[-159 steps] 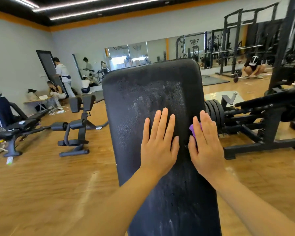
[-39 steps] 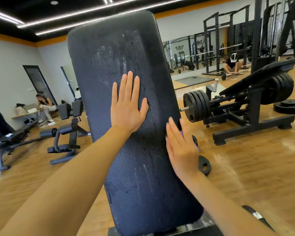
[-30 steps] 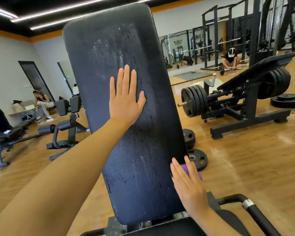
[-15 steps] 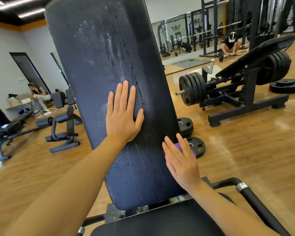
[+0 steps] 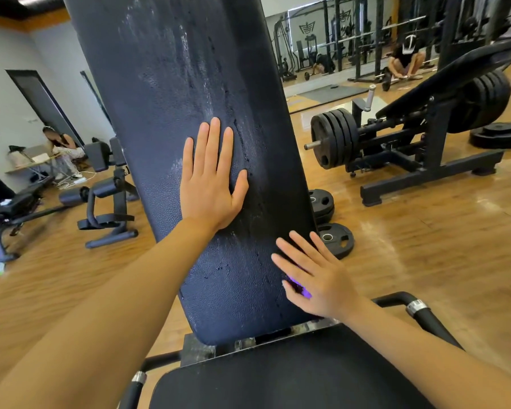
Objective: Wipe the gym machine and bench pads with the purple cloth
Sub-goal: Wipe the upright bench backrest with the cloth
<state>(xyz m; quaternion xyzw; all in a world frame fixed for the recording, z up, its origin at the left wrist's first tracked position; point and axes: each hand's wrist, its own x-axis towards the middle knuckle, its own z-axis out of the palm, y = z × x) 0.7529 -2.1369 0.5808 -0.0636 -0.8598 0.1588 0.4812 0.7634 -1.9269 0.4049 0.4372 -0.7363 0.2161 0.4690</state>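
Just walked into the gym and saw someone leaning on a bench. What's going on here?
A person is wiping down the upright back pad of a weight bench. The left hand lies flat on the pad, likely bracing it. The right hand presses a purple cloth against the pad's lower right edge; only a sliver of cloth shows under the palm. Streaks and droplets mark the pad's surface. The seat pad below shows no such streaks.
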